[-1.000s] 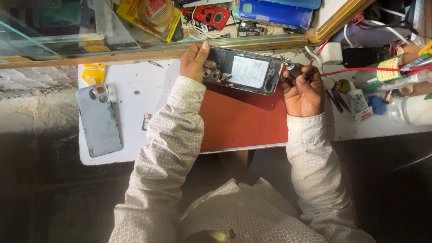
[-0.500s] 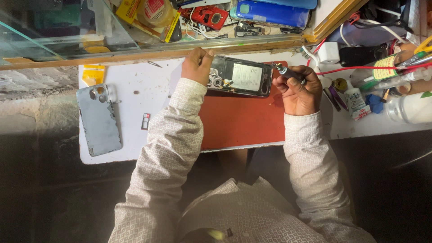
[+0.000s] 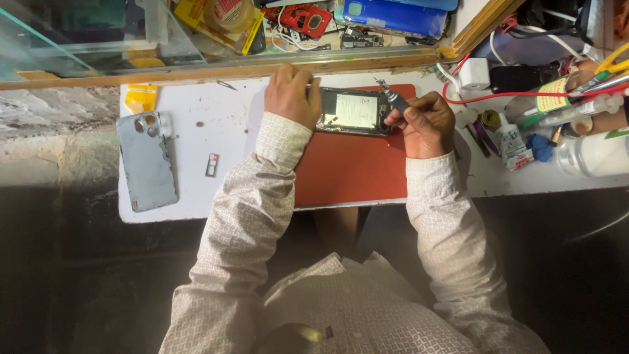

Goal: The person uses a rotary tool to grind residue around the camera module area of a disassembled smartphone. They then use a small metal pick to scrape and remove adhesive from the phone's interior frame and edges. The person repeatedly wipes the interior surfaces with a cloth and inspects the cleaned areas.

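An opened phone (image 3: 352, 111) lies on a red mat (image 3: 350, 172), its insides facing up with a pale battery in the middle. My left hand (image 3: 291, 95) rests on the phone's left end and holds it down. My right hand (image 3: 426, 123) grips a small screwdriver (image 3: 392, 97), whose tip points up and to the left near the phone's right end. The mat sits on a white work board (image 3: 223, 141).
A grey phone back cover (image 3: 147, 160) lies at the board's left, a small dark tray (image 3: 211, 164) beside it. To the right stand a glue bottle (image 3: 511, 143), red wires (image 3: 498, 97), tweezers and bottles. A wooden ledge (image 3: 196, 71) with clutter runs behind.
The phone has shifted slightly and both hands have settled at its ends. My right hand has turned the screwdriver so its tip points up beside the phone's right end.
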A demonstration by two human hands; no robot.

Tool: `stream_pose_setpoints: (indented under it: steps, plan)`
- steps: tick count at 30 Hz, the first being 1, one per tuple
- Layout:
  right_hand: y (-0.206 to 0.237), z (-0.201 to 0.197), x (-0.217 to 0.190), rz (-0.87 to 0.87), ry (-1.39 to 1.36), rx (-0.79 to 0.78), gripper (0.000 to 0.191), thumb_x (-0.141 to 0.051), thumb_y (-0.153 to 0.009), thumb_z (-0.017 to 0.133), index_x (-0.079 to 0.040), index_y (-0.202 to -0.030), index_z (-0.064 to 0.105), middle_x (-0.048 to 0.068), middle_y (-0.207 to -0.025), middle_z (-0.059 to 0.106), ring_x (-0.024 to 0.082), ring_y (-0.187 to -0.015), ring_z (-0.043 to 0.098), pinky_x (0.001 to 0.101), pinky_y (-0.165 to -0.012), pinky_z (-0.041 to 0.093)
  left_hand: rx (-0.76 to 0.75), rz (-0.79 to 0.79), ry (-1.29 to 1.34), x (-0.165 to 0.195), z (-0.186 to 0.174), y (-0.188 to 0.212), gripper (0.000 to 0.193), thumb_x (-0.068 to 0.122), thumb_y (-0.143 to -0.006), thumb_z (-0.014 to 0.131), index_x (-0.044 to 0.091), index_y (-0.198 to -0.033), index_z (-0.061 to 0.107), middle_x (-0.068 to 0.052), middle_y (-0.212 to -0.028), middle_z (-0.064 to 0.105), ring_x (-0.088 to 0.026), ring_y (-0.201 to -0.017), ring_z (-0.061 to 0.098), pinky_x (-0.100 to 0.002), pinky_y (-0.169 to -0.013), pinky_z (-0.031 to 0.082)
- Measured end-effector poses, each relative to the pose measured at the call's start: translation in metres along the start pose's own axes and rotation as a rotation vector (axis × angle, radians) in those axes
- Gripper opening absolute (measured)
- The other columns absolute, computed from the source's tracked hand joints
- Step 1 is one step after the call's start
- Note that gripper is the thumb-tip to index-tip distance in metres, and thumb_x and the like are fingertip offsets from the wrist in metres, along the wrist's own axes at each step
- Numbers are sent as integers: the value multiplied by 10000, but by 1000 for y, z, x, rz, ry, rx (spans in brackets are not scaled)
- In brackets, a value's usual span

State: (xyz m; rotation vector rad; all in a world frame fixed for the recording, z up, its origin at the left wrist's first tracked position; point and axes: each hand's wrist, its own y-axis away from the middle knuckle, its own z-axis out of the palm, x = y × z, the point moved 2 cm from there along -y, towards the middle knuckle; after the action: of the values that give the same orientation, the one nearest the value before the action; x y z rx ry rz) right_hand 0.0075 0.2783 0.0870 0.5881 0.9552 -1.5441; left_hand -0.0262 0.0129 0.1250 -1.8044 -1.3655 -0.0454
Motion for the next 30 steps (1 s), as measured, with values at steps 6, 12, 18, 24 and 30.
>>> stream_pose_setpoints:
  steps: [6, 12, 18, 24, 30]
  plan:
    - [0, -2, 7, 31, 31, -53, 195, 0, -923, 779, -41, -999, 605, 171, -971, 738, 232, -876, 741, 372, -813, 628, -89, 33, 381, 69, 1, 27, 252, 247, -942, 763, 6, -1000, 721, -150, -967, 673, -318, -870, 675, -408, -778, 555]
    - [3, -11, 21, 73, 123, -84, 173, 4, -949, 810, -3, -1029, 656, 141, -929, 721, 176, -805, 685, 316, -727, 569, -3, -165, 563, 100, 16, 41, 239, 219, -952, 751, -9, -971, 679, -131, -948, 679, -251, -780, 695, -318, -648, 571]
    - [4, 0, 20, 107, 143, -232, 188, -65, -947, 776, 23, -1084, 683, 163, -982, 746, 233, -896, 751, 378, -824, 622, -234, -552, 741, 76, -6, 46, 222, 209, -1018, 649, -11, -998, 675, -105, -781, 722, -172, -557, 607, -315, -472, 498]
    - [6, 13, 8, 88, 129, -248, 174, -60, -960, 766, 34, -1075, 675, 175, -1005, 741, 243, -920, 744, 406, -871, 641, -35, -587, 345, 3, -111, 65, 239, 198, -992, 647, -14, -1104, 647, -108, -825, 756, -159, -552, 702, -278, -487, 555]
    - [6, 16, 6, 92, 135, -286, 166, -38, -959, 766, 38, -1077, 678, 182, -1015, 734, 248, -934, 732, 400, -889, 626, 54, -551, -328, -54, -168, 83, 217, 232, -969, 764, 31, -900, 724, -115, -752, 743, -218, -573, 683, -371, -549, 553]
